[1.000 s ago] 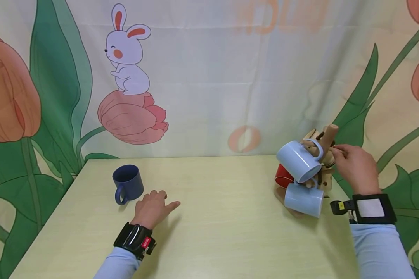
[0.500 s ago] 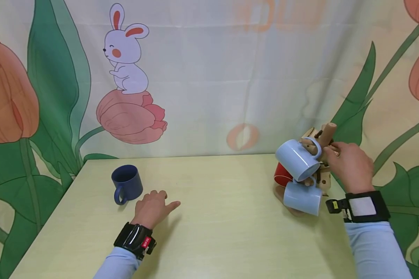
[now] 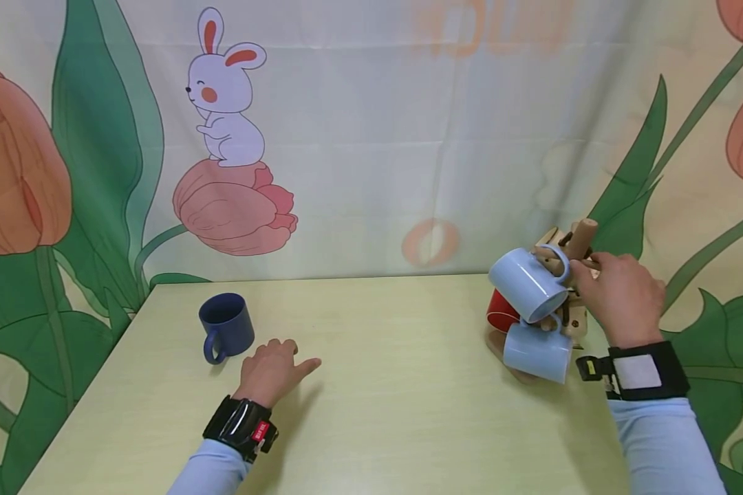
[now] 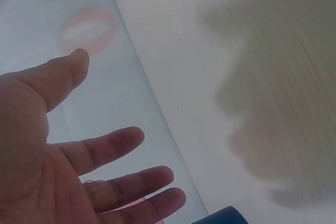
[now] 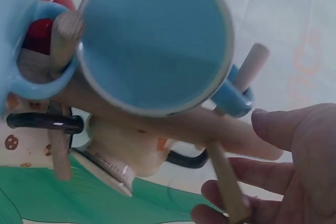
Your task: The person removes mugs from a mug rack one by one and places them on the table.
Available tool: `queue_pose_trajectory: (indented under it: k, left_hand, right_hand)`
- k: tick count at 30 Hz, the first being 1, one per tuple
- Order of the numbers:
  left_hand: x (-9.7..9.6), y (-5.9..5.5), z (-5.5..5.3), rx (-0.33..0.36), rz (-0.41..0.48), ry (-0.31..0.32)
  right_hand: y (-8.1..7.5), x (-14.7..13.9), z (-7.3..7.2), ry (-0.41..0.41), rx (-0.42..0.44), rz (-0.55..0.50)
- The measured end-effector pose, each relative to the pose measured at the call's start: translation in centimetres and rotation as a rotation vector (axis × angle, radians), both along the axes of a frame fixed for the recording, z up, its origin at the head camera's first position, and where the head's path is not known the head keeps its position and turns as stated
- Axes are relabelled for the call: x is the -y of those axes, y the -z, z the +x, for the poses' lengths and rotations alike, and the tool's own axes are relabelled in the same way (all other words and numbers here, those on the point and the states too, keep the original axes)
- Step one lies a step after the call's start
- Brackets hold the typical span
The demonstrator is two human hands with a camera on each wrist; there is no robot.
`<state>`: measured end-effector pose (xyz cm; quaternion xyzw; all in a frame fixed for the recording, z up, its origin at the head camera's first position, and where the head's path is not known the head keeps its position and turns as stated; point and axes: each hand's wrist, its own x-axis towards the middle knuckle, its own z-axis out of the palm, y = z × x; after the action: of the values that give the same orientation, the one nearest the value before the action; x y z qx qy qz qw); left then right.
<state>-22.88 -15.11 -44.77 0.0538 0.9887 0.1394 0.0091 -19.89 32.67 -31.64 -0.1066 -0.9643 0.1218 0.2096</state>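
At the right stands a wooden mug tree (image 3: 580, 238) with its post tilted in the head view. My right hand (image 3: 630, 299) grips one bare peg (image 5: 228, 184) near the post's top, fingers bent behind it and thumb close to the post. An upper light blue mug (image 3: 526, 285) and a lower light blue mug (image 3: 537, 353) hang by their handles. Partly covered behind them are a red mug (image 3: 500, 313) and cream patterned mugs (image 5: 126, 142) with dark handles. My left hand (image 3: 271, 372) holds nothing, its fingers spread, beside a navy mug (image 3: 228, 323).
The pale wooden table (image 3: 384, 405) runs back to a printed curtain (image 3: 359, 158) with tulips and a rabbit. The mug tree stands near the table's right edge, close to the curtain. The navy mug stands upright at the back left.
My right hand has moved slightly left and closer to the post, along the peg. The mugs and my left hand have stayed in place.
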Motion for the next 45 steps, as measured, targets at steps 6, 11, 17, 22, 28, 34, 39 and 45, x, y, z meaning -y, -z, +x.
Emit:
queue_pose_trajectory:
  k: [6, 11, 17, 22, 28, 34, 39, 45]
  left_hand:
    - [-0.2, -0.2, -0.1, 0.011, 0.0, -0.008]
    - [-0.3, -0.3, -0.3, 0.015, 0.003, -0.009]
    - [-0.5, -0.5, -0.4, 0.019, 0.01, -0.013]
    - [-0.6, -0.8, -0.5, 0.031, 0.009, -0.017]
    - [-0.7, -0.8, -0.6, 0.036, 0.016, -0.019]
    - [-0.8, -0.7, -0.6, 0.033, 0.019, -0.018]
    - [-0.8, -0.6, -0.6, 0.03, 0.015, -0.015]
    - [-0.8, -0.5, -0.7, 0.031, 0.015, -0.015]
  right_hand:
    - [-0.6, 0.4, -0.3, 0.016, -0.011, 0.031]
    - [-1.0, -0.3, -0.4, 0.014, 0.039, 0.02]
    - [-1.2, -1.1, -0.7, 0.055, 0.097, -0.008]
    - [-1.1, -1.3, -0.9, 0.106, 0.079, 0.006]
    - [-0.6, -1.2, -1.6, 0.128, -0.037, 0.033]
    - [-0.4, -1.3, -1.9, 0.139, -0.069, 0.022]
    - [-0.4, -1.2, -1.9, 0.15, -0.069, 0.011]
    - [-0.4, -1.0, -1.8, 0.156, -0.063, 0.007]
